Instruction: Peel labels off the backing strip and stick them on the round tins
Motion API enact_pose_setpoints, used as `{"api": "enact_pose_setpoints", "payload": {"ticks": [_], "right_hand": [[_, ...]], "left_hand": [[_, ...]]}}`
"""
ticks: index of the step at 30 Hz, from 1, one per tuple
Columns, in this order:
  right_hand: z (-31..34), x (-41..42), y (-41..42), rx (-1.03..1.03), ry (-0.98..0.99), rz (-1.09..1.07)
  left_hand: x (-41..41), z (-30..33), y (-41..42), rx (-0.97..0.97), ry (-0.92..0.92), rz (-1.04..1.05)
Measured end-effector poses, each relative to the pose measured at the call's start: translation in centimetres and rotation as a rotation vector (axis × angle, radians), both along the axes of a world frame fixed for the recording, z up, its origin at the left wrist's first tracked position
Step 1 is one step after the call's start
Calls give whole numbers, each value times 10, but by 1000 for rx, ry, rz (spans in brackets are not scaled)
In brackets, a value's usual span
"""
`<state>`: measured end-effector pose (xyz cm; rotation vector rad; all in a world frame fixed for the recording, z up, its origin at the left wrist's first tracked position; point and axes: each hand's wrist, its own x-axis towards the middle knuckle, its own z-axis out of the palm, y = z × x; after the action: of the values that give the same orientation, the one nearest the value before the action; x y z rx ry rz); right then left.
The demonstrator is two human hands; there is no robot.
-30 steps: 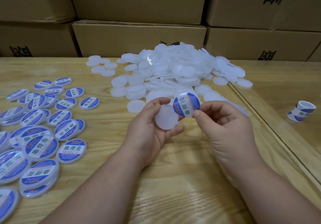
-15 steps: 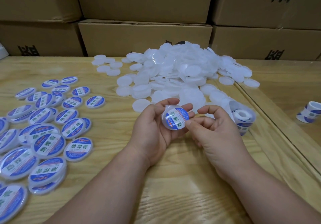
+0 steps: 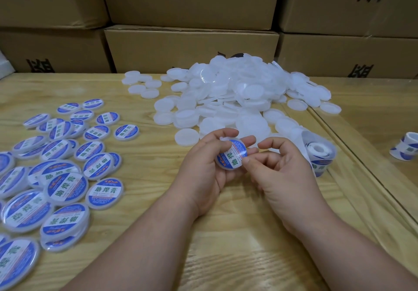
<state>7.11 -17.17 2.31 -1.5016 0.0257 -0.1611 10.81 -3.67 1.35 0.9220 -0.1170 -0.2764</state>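
My left hand [image 3: 203,166] holds a round white tin [image 3: 231,155] by its rim, and a blue and white label lies on the tin's face. My right hand [image 3: 280,173] is beside it, its thumb tip touching the label's lower right edge and its fingers loosely curled. A roll of labels on backing strip [image 3: 320,153] lies on the table just right of my right hand. A heap of bare white tins [image 3: 237,96] fills the middle back of the table. Several labelled tins [image 3: 65,166] are spread at the left.
Stacked cardboard boxes [image 3: 190,49] wall off the back of the wooden table [image 3: 226,245]. A second small label roll [image 3: 407,148] stands at the far right beyond a seam in the table.
The label, held above the bare tin a second ago, now sits on the tin. My right hand has drawn back slightly, its thumb still on the label's edge.
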Motion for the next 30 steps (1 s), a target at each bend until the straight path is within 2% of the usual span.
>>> {"api": "enact_pose_setpoints", "payload": {"ticks": [16,22,30], "right_hand": [[-4,1,-1,-43,-2,-27],[-3,0,-1,-79,-11,-47],[1,-8,-4,-192,-214,-153]], "left_hand": [[2,-2,0,-18,1,6],[3,-8,0,4,-15,75],[-2,-9,0,115,-91,221]]}}
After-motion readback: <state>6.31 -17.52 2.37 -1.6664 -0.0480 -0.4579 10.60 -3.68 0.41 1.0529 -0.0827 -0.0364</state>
